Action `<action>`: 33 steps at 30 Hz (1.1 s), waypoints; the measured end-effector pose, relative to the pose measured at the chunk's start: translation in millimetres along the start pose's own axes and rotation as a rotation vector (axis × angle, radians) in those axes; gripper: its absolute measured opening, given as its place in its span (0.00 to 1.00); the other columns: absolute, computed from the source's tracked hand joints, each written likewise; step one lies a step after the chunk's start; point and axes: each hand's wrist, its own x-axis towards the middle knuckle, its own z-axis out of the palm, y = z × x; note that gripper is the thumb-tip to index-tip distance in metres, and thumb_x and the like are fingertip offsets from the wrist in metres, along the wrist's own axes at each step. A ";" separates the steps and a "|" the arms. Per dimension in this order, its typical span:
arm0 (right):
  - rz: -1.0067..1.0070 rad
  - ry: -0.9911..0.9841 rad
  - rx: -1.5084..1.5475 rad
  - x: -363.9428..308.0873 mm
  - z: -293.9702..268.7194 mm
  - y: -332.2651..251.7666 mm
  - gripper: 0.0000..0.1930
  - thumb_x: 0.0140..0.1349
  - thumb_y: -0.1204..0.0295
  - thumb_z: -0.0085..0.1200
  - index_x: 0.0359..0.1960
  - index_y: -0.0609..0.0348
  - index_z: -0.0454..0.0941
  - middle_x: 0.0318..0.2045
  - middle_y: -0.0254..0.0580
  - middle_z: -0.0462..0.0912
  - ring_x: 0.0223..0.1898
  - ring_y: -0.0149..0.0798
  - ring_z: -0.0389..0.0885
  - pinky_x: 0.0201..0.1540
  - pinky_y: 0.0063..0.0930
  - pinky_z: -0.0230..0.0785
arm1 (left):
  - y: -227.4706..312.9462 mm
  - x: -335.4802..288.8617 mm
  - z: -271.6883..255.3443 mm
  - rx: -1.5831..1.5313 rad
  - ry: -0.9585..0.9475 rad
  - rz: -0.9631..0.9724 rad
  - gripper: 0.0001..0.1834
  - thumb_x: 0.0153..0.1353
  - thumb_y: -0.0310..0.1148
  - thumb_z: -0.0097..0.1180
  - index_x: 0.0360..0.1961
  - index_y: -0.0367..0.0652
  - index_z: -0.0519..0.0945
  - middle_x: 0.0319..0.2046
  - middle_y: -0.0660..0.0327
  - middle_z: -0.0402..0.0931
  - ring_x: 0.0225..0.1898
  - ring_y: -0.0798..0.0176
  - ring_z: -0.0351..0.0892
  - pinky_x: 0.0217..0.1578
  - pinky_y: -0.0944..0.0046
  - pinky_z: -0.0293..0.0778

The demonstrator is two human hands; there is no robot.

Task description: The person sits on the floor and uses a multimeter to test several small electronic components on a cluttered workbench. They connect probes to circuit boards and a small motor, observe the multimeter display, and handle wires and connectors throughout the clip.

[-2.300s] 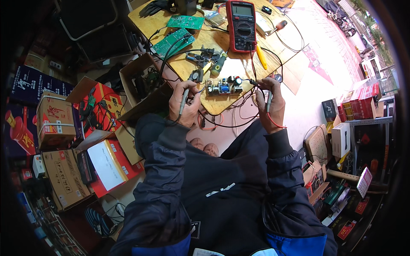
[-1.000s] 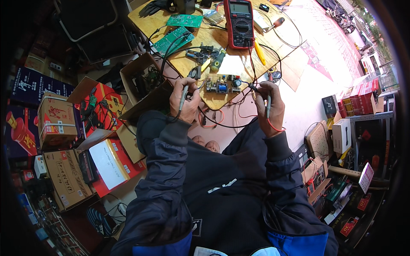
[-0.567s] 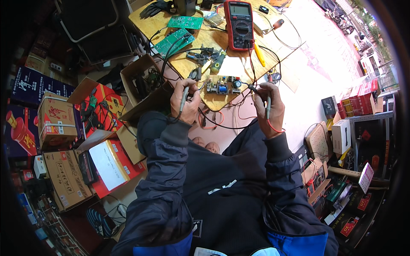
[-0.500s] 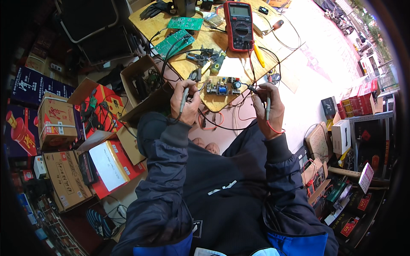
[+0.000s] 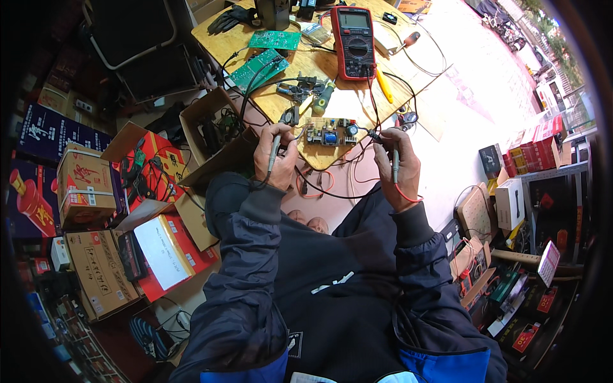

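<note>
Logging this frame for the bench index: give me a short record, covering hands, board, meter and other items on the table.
left_hand: left hand grips gray probe with dark lead
right_hand: right hand grips gray probe with red lead
board: component board, between the hands, near corner of wooden table
probe_contact: too small to tell
meter: red-and-black multimeter, beyond component board
other_on_table: two green boards, green-handled screwdriver, black glove
</note>
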 end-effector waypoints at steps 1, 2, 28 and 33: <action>0.015 -0.002 0.011 0.0 0.0 -0.7 0.14 0.68 0.79 0.61 0.54 0.63 0.77 0.40 0.48 0.88 0.40 0.35 0.87 0.44 0.28 0.79 | -0.1 0.2 0.1 0.002 0.003 0.007 0.16 0.65 0.20 0.62 0.53 0.41 0.77 0.38 0.66 0.78 0.39 0.71 0.75 0.46 0.66 0.75; -0.011 0.004 -0.003 1.3 0.0 -1.5 0.14 0.68 0.79 0.61 0.54 0.63 0.77 0.40 0.48 0.88 0.40 0.35 0.87 0.44 0.28 0.79 | -0.5 1.6 0.6 -0.004 0.005 0.008 0.16 0.65 0.20 0.62 0.53 0.41 0.77 0.38 0.66 0.78 0.39 0.71 0.75 0.45 0.66 0.75; -0.077 -0.005 -0.147 4.9 -8.1 11.6 0.16 0.70 0.74 0.62 0.57 0.64 0.76 0.53 0.52 0.85 0.58 0.41 0.84 0.58 0.33 0.78 | -6.5 -1.5 -1.0 0.006 0.095 0.039 0.18 0.65 0.21 0.65 0.54 0.40 0.76 0.40 0.65 0.78 0.41 0.71 0.76 0.47 0.66 0.75; -0.159 0.059 -0.152 3.1 -13.7 1.1 0.19 0.67 0.77 0.62 0.59 0.65 0.77 0.55 0.53 0.85 0.59 0.47 0.84 0.64 0.36 0.74 | -6.3 -3.6 1.2 -0.118 0.161 -0.067 0.17 0.65 0.22 0.65 0.53 0.41 0.76 0.38 0.66 0.76 0.40 0.71 0.75 0.46 0.67 0.75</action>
